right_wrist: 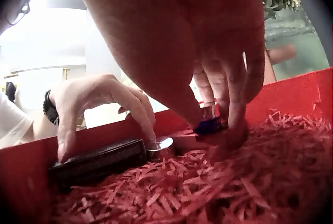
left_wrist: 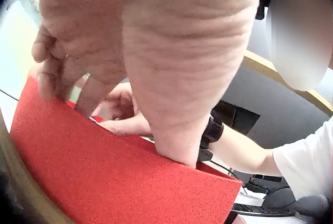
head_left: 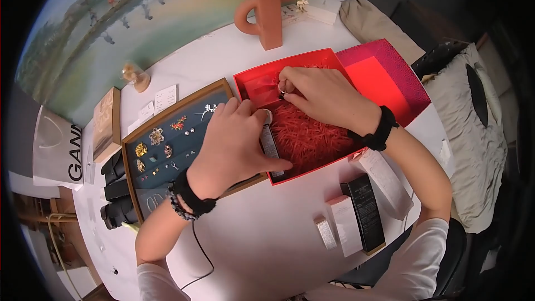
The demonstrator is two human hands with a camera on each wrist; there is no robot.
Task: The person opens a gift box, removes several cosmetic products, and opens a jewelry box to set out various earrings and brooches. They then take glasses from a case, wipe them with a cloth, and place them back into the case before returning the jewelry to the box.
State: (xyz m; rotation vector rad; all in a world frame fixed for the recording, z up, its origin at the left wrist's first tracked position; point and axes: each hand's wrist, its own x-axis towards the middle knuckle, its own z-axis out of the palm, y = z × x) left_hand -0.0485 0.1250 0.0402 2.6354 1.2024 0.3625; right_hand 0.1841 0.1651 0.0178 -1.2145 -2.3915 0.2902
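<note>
An open red box point(head_left: 241, 75) holds red shredded paper point(head_left: 306, 136). Inside its left side lies a slim black box point(right_wrist: 104, 159), and beside that a round silver-topped item point(right_wrist: 160, 148). My left hand point(head_left: 231, 136) reaches over the left wall, its thumb at the black box and a fingertip on the silver top. The right hand point(head_left: 326, 92) is bent down over the far part of the red box, fingertips together. They pinch a small item, clear above with a dark blue part point(right_wrist: 208, 127); its kind I cannot tell.
A wood-framed jewellery tray point(head_left: 129, 175) with brooches and earrings adjoins the box on the left. A patterned red lid point(head_left: 390, 58) lies to its right. Nearer me are a black carton point(head_left: 363, 212) and several pale cartons. Behind stands a terracotta vase point(head_left: 270, 14).
</note>
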